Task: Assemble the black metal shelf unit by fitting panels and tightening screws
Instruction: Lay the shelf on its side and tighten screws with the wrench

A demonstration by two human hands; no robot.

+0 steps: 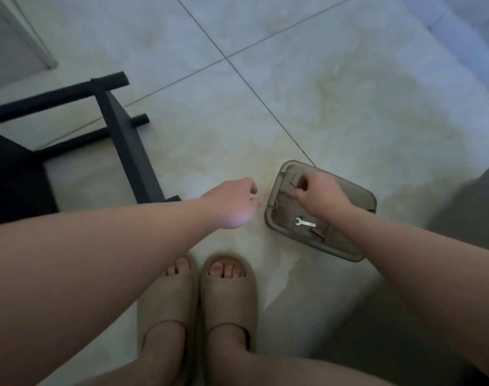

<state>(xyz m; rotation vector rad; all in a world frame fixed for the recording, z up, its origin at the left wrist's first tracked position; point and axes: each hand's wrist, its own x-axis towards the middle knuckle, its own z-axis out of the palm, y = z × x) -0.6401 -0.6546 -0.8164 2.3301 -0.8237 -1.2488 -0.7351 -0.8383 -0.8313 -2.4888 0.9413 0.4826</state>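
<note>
Hardware run. right fingers (303, 188) are curled down into the parts tray (283, 174), tips bunched as if pinching sth small. Can't tell what's between them, if anything. left fingers (250, 190) are curled too, just left of the tray and clear of it; can't tell whether they hold a screw or nothing.

Shelf frame (121, 135) lies on the tiled floor (349, 93), well to the left of my left fingers and a bit further from me, black tube ends sticking out toward the tiles. Looks like steel tube w/ a sheet panel, so prob. stiff and fairly heavy, and the paint may be a bit slick. I'd take it by a tube close to a joint, not by a thin panel edge.

Wrench (305, 222) lies flat in the tray, just nearer me than my right fingers. It's thin stamped metal, light, and awkward to lift off a flat bottom, so I'd get a nail under one end or slide it to the tray wall. Other small bits in the tray are too blurred to ID. Any screws will be tiny and would roll on tile, so pinch by the head.
</note>
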